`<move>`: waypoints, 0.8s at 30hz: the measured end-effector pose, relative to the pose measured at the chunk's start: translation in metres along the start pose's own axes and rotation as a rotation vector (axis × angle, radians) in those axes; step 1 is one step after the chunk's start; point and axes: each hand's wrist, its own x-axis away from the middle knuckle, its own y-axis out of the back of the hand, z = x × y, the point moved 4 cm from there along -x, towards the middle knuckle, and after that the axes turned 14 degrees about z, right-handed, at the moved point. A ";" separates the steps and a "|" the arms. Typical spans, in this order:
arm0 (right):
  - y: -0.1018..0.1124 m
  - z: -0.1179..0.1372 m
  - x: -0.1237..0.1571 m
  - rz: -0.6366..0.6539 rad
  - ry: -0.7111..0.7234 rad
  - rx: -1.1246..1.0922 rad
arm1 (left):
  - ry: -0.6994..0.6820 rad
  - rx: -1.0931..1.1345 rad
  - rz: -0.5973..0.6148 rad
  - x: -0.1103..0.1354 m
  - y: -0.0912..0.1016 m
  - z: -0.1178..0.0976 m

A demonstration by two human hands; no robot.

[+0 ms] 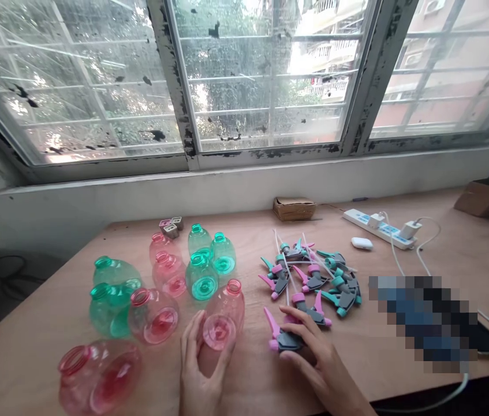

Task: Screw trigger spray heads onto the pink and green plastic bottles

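My left hand (201,367) is closed around the lower part of a see-through pink bottle (234,303), thumb on one side and fingers on the other. The bottle's open neck points away from me. To its right, my right hand (316,352) grips a grey and pink trigger spray head (288,341), fingers over its top and thumb at its near side. Behind that hand lies a pile of spray heads (313,277), pink or teal with grey bodies and thin white tubes. Capless pink bottles (154,315) and green bottles (202,274) are grouped left of my left hand.
A brown cardboard box (295,209) and a white power strip (378,229) with plugged-in chargers are at the back. An earphone case (362,243) lies before the strip. A blurred-out device (426,323) with cables is at right. Small blocks (170,227) sit back left.
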 end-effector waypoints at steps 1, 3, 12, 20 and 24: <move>0.002 -0.003 0.003 -0.064 0.014 -0.075 | 0.017 0.024 0.002 0.001 0.000 -0.001; 0.007 -0.011 0.008 -0.243 0.026 -0.222 | 0.044 0.072 0.004 0.001 -0.001 -0.004; 0.028 -0.041 0.027 -1.111 -0.134 -1.160 | 0.068 0.089 0.098 0.003 -0.003 -0.010; 0.028 -0.045 0.024 -0.990 -0.164 -1.306 | -0.139 -0.199 0.168 0.006 -0.009 -0.016; 0.028 -0.037 0.023 -1.001 -0.144 -1.361 | -0.143 -0.196 0.161 0.006 -0.011 -0.017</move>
